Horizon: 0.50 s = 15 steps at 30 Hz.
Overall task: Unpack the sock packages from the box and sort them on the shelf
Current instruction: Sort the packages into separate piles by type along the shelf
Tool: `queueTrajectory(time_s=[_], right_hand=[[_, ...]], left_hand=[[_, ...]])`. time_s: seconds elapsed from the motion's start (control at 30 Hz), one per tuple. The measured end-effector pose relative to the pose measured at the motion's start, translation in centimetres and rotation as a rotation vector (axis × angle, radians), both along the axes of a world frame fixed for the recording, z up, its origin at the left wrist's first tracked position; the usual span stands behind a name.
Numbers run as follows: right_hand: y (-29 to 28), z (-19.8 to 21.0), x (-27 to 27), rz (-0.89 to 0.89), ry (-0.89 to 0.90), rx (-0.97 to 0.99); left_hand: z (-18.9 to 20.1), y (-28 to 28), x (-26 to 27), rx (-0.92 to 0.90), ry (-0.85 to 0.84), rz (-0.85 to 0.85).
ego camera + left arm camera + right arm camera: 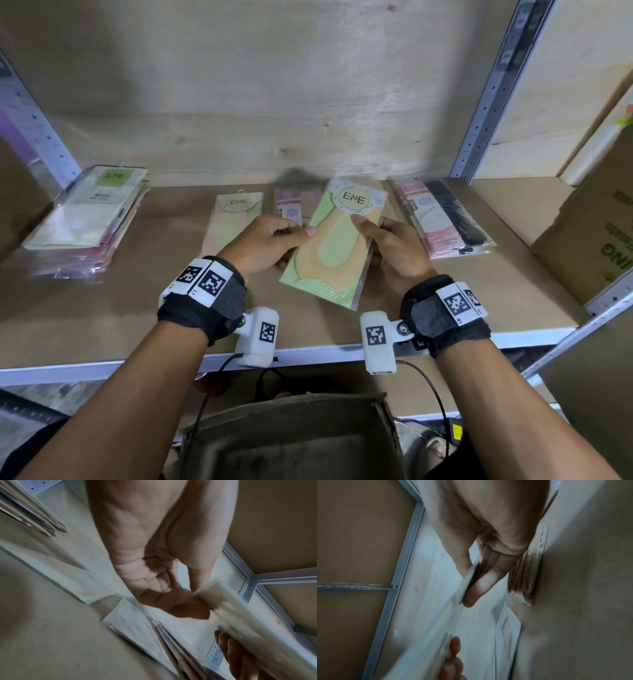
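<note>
A green-striped sock package (pixel 334 245) with an orange and green sock and an ENE label hangs tilted above the shelf board (pixel 171 308). My left hand (pixel 270 241) pinches its left edge, thumb on top. My right hand (pixel 387 246) pinches its right edge, thumb near the label. In the left wrist view the blurred package (pixel 240 612) runs off from my left hand (pixel 180 595). In the right wrist view my right hand (pixel 474 582) grips the thin package edge (pixel 467 580). The brown box (pixel 291 442) stands open below the shelf.
On the shelf lie a stack of packages (pixel 89 219) at the left, a pale green package (pixel 233 219), a purple one (pixel 291 205) and a pink-and-black pile (pixel 445 219). A cardboard carton (pixel 589 226) stands at the right. Metal uprights (pixel 486 102) frame the bay.
</note>
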State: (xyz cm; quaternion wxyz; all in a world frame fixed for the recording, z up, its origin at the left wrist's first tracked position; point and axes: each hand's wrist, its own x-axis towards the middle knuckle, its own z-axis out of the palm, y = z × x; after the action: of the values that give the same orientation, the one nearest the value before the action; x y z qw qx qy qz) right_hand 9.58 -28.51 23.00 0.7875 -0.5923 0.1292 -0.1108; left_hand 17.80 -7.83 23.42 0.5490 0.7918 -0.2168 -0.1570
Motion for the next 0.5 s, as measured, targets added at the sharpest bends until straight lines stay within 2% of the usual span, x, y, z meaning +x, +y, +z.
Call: queueTrajectory(time_s=[0.13,0.37,0.43,0.5], right_hand=[[-1.2,0.1,0.0,-0.083,0.013,0.03],[-1.4,0.1,-0.1,-0.085,-0.006,0.024],[-1.2,0.2,-0.2,-0.047,-0.016,0.047],[-0.9,0.3,-0.3,0.066,-0.007,0.065]], left_hand=[[0.6,0.1,-0.7,-0.009,0.049,-0.096],[1.0,0.6,-0.9,-0.111,0.196,-0.088],[1.1,0.7,-0.9,-0.112,0.172,-0.067],[1.1,0.8,-0.6,-0.107,0.12,-0.019]])
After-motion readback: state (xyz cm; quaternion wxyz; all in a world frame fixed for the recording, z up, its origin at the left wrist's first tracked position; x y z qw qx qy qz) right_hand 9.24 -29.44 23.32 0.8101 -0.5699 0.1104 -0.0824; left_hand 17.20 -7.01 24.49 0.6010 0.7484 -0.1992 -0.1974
